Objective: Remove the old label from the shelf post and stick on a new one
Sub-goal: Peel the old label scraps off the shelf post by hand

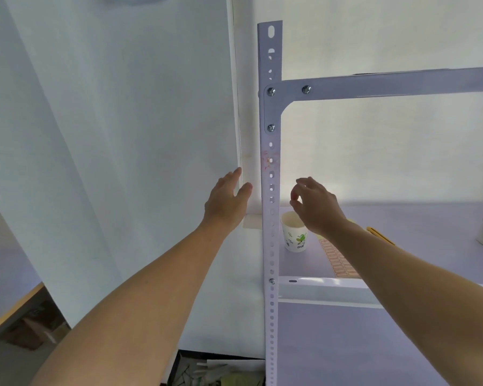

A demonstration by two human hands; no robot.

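Our right hand [313, 201] pinches its fingertips together, on what we cannot tell; our left hand [229, 199] is open. The shelf post [271, 188] bears only reddish residue [268, 160]: peeling looks done, sticking remains.

Fig. 1. The person's 2 arms, head-camera view. Left forearm [140, 296] and right forearm [418, 274]: both bare from the near edge of the view to the wrist, broad near the camera and tapering farther away under the wide-angle lens. Left hand [226, 199] and right hand [315, 204]: both bare; knuckle ridges show on the right hand. Nails too small to make out.
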